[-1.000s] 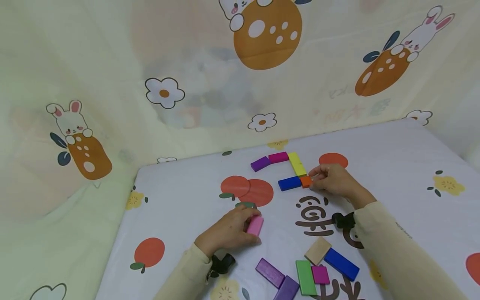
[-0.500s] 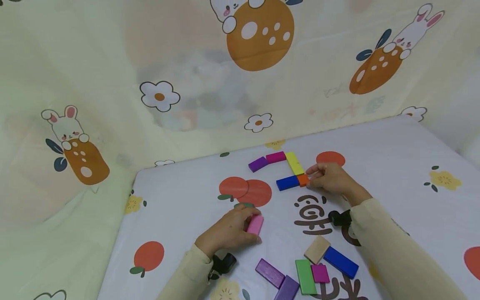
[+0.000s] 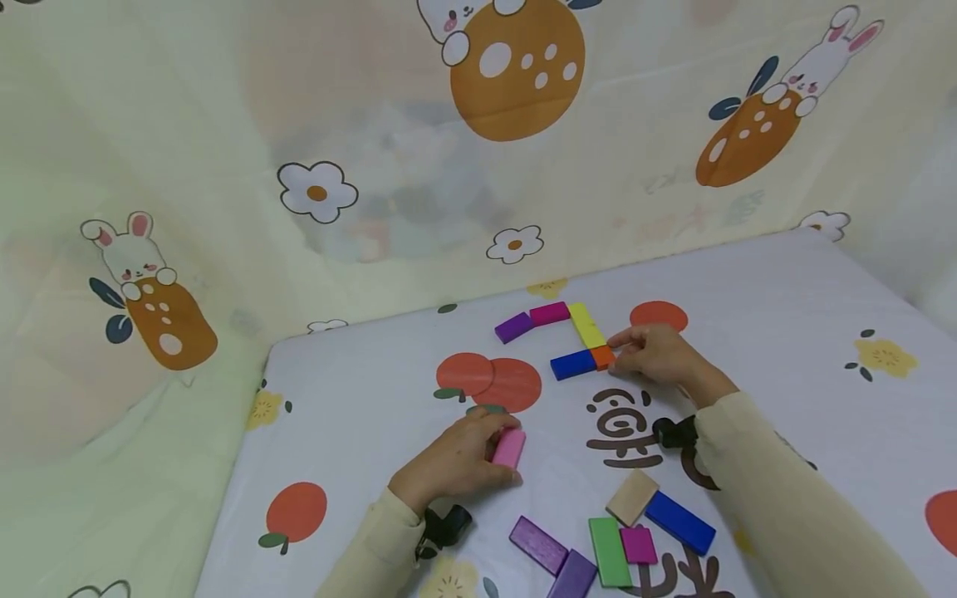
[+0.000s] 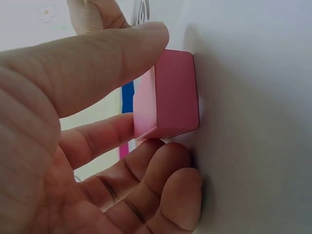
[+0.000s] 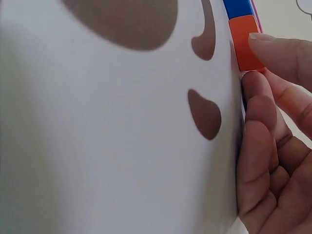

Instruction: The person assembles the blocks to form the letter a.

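My left hand (image 3: 463,457) grips a pink block (image 3: 509,449) on the white table, thumb on one side and fingers on the other. In the left wrist view, the pink block (image 4: 176,90) stands close to the cloth. Farther out, my right hand (image 3: 661,357) pinches a small orange block (image 3: 601,358), its thumb on the block in the right wrist view. That orange block (image 5: 246,43) meets the end of a blue block (image 3: 572,365). From there a yellow block (image 3: 587,325), a magenta block (image 3: 549,313) and a purple block (image 3: 513,327) continue the bent row.
Nearer the body lie two purple blocks (image 3: 538,544), a green block (image 3: 610,552), a small magenta block (image 3: 639,546), a plain wood block (image 3: 632,497) and a long blue block (image 3: 680,522). A printed cloth curtain (image 3: 404,274) rises behind the table's far edge.
The head view has shifted slightly. The orange block has been nudged a little left, closer against the blue block, with my right hand on it. My left hand and the pink block stay put.
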### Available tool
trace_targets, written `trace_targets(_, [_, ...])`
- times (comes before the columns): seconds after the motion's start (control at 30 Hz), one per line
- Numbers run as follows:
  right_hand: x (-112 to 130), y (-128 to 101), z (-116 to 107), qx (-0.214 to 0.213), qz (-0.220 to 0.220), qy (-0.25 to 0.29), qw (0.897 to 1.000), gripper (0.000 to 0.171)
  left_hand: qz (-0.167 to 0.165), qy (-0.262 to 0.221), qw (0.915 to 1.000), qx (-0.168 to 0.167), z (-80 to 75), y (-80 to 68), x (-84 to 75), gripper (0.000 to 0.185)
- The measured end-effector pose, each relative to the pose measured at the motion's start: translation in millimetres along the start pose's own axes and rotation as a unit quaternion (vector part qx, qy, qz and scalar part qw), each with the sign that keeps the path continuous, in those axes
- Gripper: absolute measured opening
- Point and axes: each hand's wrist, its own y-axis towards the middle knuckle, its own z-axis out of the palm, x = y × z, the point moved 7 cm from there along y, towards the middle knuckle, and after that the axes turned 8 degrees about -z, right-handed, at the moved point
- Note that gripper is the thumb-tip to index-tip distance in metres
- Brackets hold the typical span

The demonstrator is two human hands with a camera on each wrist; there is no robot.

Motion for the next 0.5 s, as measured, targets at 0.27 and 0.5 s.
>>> trace_targets(0.27, [-2.2,-2.1,1.0,0.001,0.015,0.005,1.000,0.047,0.008,0.003,1.0000,-0.003,-0.4,3.3,-2.4,0.060])
trace_targets(0.5, [-3.9,2.3,2.2,-0.002,0.020,0.011,1.000,0.047,0.010,0.010,0.9998,-0.014,-3.4,9.9,-1.4,0.063])
